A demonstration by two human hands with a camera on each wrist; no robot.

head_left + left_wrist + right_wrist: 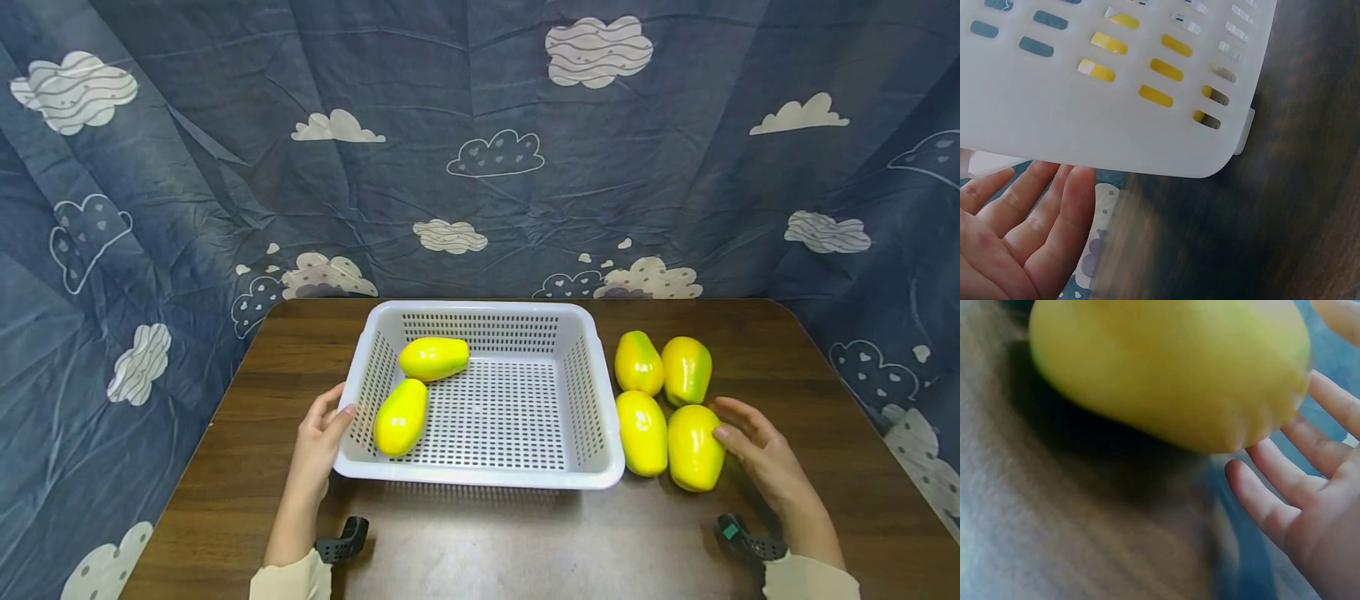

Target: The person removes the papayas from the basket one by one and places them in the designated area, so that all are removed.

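Observation:
A white perforated plastic basket (480, 477) stands on the table. My left hand (318, 437) holds its left side, thumb on the rim and fingers outside; in the left wrist view the fingertips (1079, 181) meet the basket's edge. Two glossy yellow mangoes lie inside, one at the back (433, 358) and one at the front left (401, 417). Several more sit right of the basket in two rows. At the front right mango (696, 448) is my right hand (765, 458), its thumb and fingertips right at the fruit's side, fingers extended and spread in the right wrist view.
Next to the basket's right wall are a front mango (642, 433) and a back one (639, 362), with another (687, 370) behind the touched fruit. The brown wooden table (525, 542) ends at a blue cloud-patterned cloth (480, 208). Each wrist wears a dark strap.

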